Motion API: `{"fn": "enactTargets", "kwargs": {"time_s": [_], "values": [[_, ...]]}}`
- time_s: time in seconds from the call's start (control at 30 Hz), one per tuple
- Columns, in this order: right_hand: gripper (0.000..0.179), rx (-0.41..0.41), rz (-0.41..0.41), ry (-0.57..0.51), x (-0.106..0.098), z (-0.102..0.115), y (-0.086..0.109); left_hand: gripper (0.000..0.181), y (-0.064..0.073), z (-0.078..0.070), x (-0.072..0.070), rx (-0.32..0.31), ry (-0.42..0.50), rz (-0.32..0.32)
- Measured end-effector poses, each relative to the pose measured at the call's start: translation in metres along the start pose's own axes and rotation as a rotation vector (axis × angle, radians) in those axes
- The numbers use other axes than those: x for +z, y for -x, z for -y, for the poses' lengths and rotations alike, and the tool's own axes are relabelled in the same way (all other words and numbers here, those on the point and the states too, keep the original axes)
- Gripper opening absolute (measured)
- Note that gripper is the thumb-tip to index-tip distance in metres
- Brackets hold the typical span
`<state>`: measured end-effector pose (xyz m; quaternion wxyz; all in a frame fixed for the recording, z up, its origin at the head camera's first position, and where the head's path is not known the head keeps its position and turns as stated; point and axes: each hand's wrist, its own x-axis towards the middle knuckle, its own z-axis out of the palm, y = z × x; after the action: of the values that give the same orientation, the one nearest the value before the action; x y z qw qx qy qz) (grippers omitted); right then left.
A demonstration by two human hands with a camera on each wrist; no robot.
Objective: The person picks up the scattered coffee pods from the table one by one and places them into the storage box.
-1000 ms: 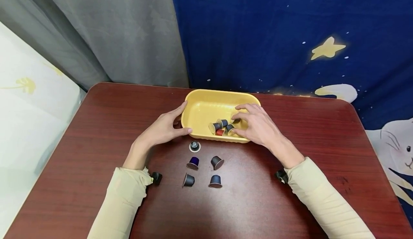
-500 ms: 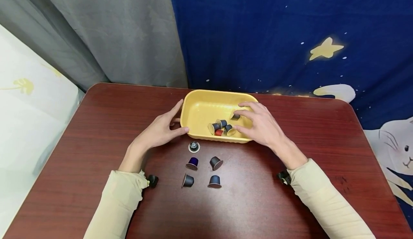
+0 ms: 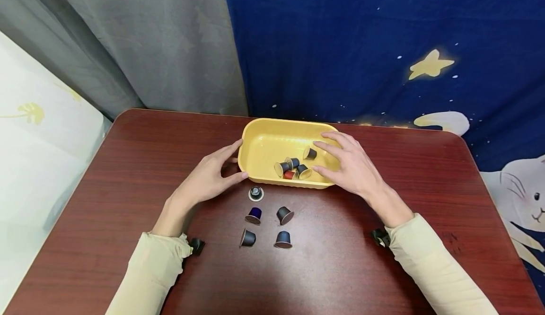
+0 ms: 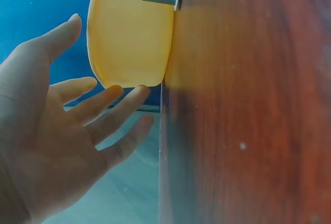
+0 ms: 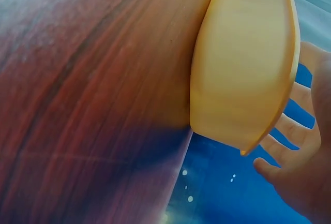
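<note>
A yellow plastic bin stands near the table's far edge with several coffee capsules in its right part. One dark capsule lies apart from a small cluster that includes a red capsule. My left hand is at the bin's left end, fingers and thumb spread, fingertips right at its rim; in the left wrist view the fingers extend toward the bin's end wall. Over the bin's right end is my right hand, fingers spread and holding nothing. In the right wrist view its fingers show behind the bin's rim.
In front of the bin sit several more capsules: a dark one upright, a purple one, a brown-black one, and two dark ones nearer me. A grey curtain and a blue one hang behind the table.
My right hand's fingers have opened and drawn back rightward, leaving the dark capsule lying in the bin. The left hand has shifted slightly left and its fingers have eased at the bin's rim.
</note>
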<state>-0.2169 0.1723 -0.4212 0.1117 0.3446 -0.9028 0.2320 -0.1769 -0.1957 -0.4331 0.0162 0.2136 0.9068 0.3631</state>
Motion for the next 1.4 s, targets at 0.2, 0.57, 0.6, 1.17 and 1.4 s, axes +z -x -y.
{"fn": "enactTargets", "kwargs": {"time_s": [0.2,0.57,0.6,1.17,1.4], "values": [[0.067,0.012,-0.001,0.006,-0.004,0.000,0.006,0.090,0.012,-0.003,-0.002,-0.024,-0.056,-0.023],[0.076,0.058,0.015,0.003,-0.011,-0.004,0.017,0.088,0.028,-0.016,-0.004,-0.018,-0.148,-0.038],[0.076,0.060,0.016,0.003,-0.012,-0.004,0.018,0.087,0.028,-0.017,-0.004,-0.013,-0.149,-0.043],[0.081,0.125,0.040,0.023,-0.013,-0.008,0.032,0.065,0.052,-0.026,-0.002,0.015,-0.132,-0.098],[0.085,0.159,0.069,0.015,-0.012,-0.008,0.038,0.059,0.060,-0.030,0.001,0.068,-0.112,-0.102]]}}
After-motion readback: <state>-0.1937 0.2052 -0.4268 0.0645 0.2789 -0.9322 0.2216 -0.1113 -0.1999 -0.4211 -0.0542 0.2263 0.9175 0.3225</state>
